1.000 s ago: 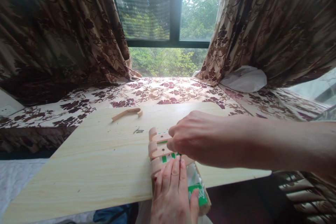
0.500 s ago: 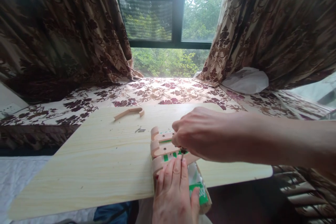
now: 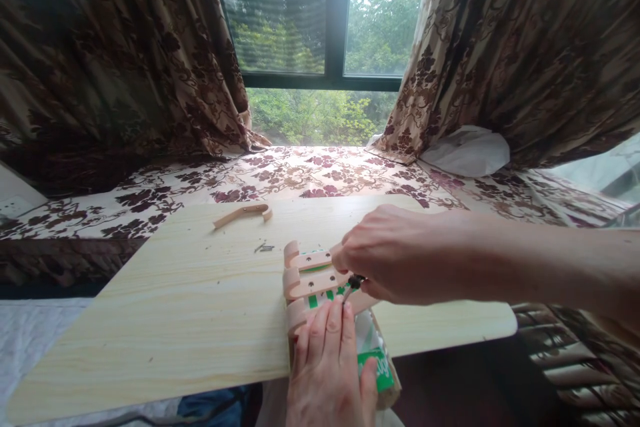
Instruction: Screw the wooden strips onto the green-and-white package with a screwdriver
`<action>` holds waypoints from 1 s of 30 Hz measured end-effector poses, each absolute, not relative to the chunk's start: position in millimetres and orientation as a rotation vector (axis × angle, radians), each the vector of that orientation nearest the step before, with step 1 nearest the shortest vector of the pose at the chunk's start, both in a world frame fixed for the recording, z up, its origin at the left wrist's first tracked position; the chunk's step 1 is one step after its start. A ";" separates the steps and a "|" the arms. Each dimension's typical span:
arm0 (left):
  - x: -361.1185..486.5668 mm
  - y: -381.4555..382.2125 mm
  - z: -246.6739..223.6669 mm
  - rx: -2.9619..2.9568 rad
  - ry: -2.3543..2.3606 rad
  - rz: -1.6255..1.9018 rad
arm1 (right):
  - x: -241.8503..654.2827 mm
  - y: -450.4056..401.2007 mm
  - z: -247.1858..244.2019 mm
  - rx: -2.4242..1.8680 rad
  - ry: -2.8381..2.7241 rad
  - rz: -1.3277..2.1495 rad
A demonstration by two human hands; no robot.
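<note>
My right hand (image 3: 380,250) is closed around a screwdriver (image 3: 355,281), whose dark collar and thin metal shaft show below the fist. The shaft slants down to the nearest curved wooden hook (image 3: 297,315), close to my left fingertips; the tip's exact seat is hidden. My left hand (image 3: 327,360) lies flat over that hook and a box (image 3: 383,367) with green and white print, fingers stretched out. Beyond it, a middle wooden hook (image 3: 313,282) and a far wooden hook (image 3: 314,259) lie across the box, with dark holes or screw heads in them.
Another curved wooden piece (image 3: 243,213) lies at the back of the pale wooden table (image 3: 175,307). Several small screws (image 3: 265,248) are near it. Behind the table are a floral-covered ledge (image 3: 320,170), patterned curtains (image 3: 165,47) and a white plastic bag (image 3: 467,150).
My right fist has shifted slightly right and turned, so more of the screwdriver shows and its shaft leans more. My left hand stays in place on the hook; the view has moved slightly.
</note>
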State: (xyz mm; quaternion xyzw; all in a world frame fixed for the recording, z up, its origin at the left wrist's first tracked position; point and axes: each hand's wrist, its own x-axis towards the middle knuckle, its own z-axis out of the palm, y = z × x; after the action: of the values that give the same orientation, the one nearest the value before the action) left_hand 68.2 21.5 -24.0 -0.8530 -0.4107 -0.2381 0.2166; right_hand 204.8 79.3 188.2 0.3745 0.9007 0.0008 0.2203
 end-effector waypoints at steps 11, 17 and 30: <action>72.9 22.1 -18.7 -2.334 -1.156 -0.789 | 207.0 88.3 172.5 1.015 2.659 0.006; 64.8 23.4 -22.7 -2.312 -1.113 -0.672 | 209.4 87.1 178.2 1.128 2.648 -0.053; 107.1 89.4 -79.3 -1.527 -1.015 -1.387 | 213.4 98.0 169.0 1.036 2.782 0.057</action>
State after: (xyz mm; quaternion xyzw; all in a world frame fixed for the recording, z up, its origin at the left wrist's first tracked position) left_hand 107.1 89.4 -79.3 -0.6062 -0.4029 -0.5506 0.4088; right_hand 213.4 98.0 169.0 0.3475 0.9335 0.0191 0.0862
